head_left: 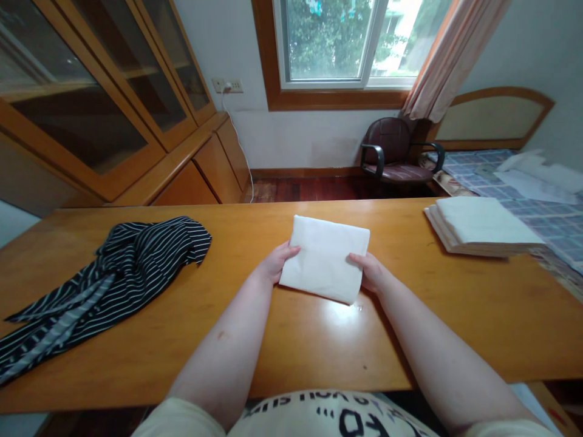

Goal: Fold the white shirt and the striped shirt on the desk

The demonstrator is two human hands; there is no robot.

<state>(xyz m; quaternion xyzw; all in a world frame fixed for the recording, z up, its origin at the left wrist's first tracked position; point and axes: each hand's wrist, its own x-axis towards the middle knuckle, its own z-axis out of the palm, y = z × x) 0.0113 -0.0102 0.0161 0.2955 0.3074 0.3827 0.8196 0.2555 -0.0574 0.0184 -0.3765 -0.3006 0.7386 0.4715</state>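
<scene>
A folded white cloth [324, 258], roughly rectangular, is held up over the middle of the wooden table, tilted a little. My left hand [279, 261] grips its left edge, thumb on top and fingers underneath. On the opposite edge my right hand [370, 270] holds it the same way. The fingers beneath the cloth are mostly hidden. To the right lies a stack of folded white cloths [485, 223] near the table's far edge. A black and white striped garment [146, 261] lies crumpled on the left side.
The wooden table [228, 358] spans the view before me. Beyond it stand a dark red armchair [394, 149] and a bed with a checked sheet [501, 176]. A glass-fronted cabinet [159, 145] is at the left, with a white cord [241, 142] by the wall.
</scene>
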